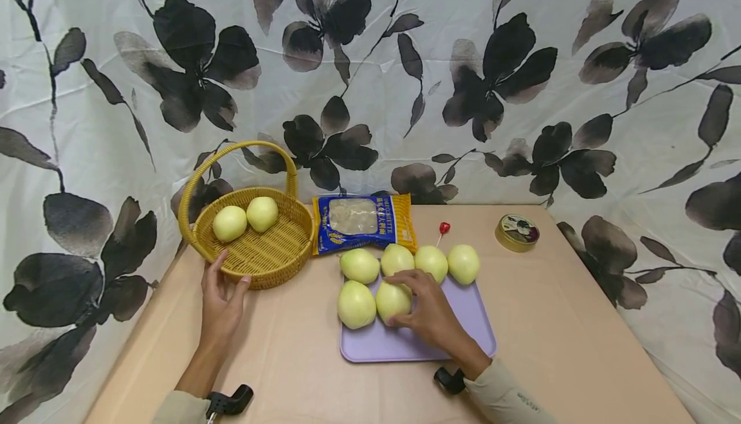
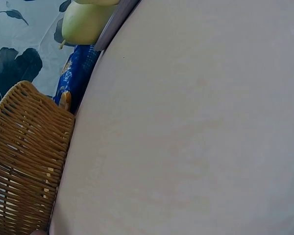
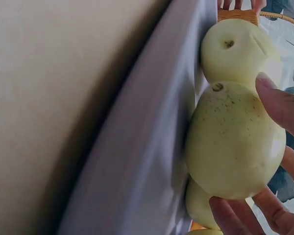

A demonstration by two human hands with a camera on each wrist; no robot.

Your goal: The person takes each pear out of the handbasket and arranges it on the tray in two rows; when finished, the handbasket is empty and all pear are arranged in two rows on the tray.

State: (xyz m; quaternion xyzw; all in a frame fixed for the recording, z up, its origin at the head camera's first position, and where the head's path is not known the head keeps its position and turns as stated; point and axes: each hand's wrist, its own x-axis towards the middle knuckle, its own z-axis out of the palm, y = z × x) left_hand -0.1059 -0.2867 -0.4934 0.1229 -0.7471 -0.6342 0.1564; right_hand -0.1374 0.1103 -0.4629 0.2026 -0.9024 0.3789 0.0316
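Observation:
My right hand (image 1: 428, 311) grips a pale green melon (image 1: 393, 300) in the front row on a lilac tray (image 1: 428, 349), fingers over its far side and thumb at the near side. Close up in the right wrist view, that melon (image 3: 235, 142) has brown specks, and another melon (image 3: 237, 51) touches it. My left hand (image 1: 222, 308) touches the front left wall of a yellow woven basket (image 1: 283, 244), fingers fairly straight and thumb spread. Two melons (image 1: 262, 213) lie inside the basket. Only a fingertip of this hand shows in the left wrist view, beside the basket (image 2: 29, 161).
Behind the tray lies a blue and yellow food packet (image 1: 365, 221). A red lollipop (image 1: 444, 228) is beyond the back row of melons (image 1: 463, 264). A round tin (image 1: 517, 232) stands at the back right of the table (image 1: 579, 359), before a floral cloth (image 1: 405, 89).

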